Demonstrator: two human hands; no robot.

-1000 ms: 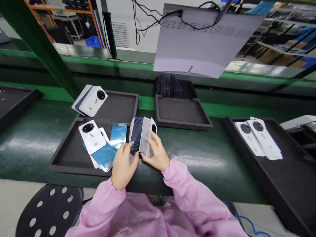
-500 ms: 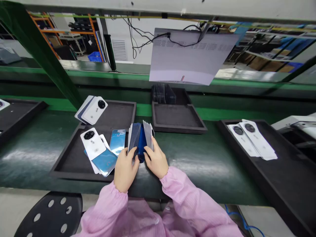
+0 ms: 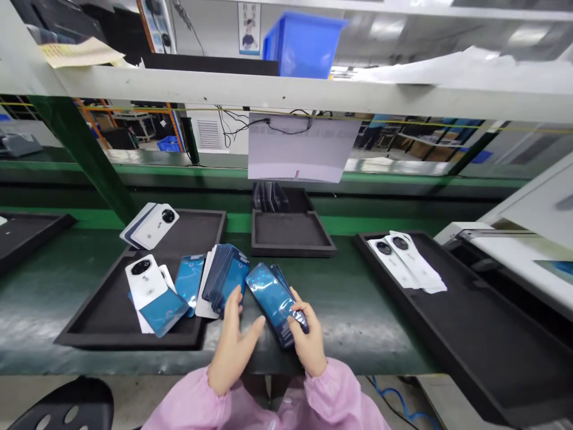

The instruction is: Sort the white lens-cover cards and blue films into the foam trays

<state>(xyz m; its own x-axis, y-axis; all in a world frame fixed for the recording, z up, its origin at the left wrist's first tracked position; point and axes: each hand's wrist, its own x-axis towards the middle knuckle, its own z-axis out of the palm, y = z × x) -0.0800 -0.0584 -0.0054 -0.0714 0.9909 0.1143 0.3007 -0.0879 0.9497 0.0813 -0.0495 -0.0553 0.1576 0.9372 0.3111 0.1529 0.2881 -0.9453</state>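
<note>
My right hand [image 3: 308, 343] is closed round a small stack of blue phone back covers [image 3: 275, 301], tilted with their glossy inner side up. My left hand [image 3: 235, 346] is open, fingers stretched, touching the lower end of a larger fanned stack of covers [image 3: 221, 280] that leans on the right edge of a black tray [image 3: 98, 322]. In that tray lie loose blue covers [image 3: 188, 283] and a white cover with a round camera ring [image 3: 145, 280]. Both arms wear pink sleeves.
More white covers [image 3: 150, 224] rest at the tray's far left corner. A smaller black tray [image 3: 290, 230] with dark parts stands behind. A long black tray [image 3: 447, 310] at the right holds white covers [image 3: 405, 260]. A green post [image 3: 83, 155], a shelf and a hanging sheet [image 3: 299, 146] are ahead.
The single stack held in both hands has split: my right hand took a few covers out to the right, the rest stays by my left hand. The camera tilted up.
</note>
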